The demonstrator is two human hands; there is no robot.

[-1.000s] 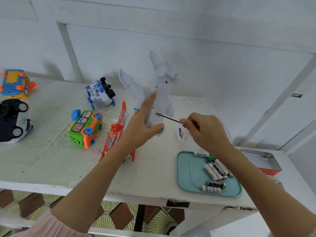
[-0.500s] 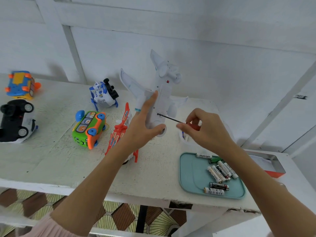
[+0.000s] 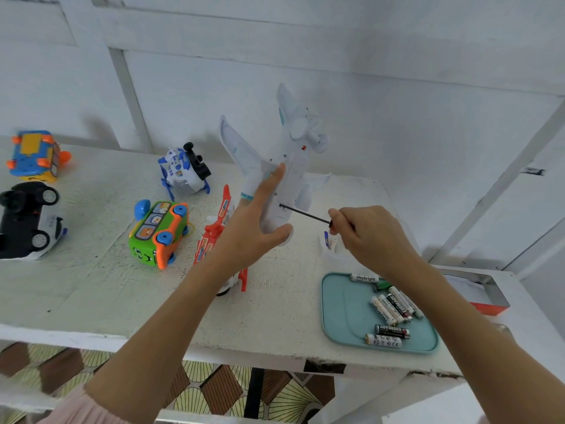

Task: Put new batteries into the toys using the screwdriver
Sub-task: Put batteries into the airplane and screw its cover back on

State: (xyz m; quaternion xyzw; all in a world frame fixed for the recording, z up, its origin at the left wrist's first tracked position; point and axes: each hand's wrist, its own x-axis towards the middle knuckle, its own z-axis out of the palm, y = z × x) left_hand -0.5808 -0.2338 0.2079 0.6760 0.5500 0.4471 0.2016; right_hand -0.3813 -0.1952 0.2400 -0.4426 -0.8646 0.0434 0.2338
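1. Since a second ago the right hand [image 3: 370,237] has turned on the screwdriver [image 3: 305,214], fingers regripping the handle; the shaft tip stays at the underside of the white plane [image 3: 290,166]; nothing on the table has shifted.
2. Left hand [image 3: 253,228] holds the plane upright, nose down near the table [image 3: 91,286]; forefinger lies straight along the belly, thumb presses the lower end, so its fingers are curled round the toy.
3. Right hand's fingers are pinched on the screwdriver handle, at 3 o'clock from the plane.
4. Batteries [image 3: 391,310] lie loose in a teal tray [image 3: 339,313] at 5 o'clock from the plane.
5. At 9 o'clock: red plane [image 3: 214,237], green bus [image 3: 157,232]; farther left a black car [image 3: 24,221].
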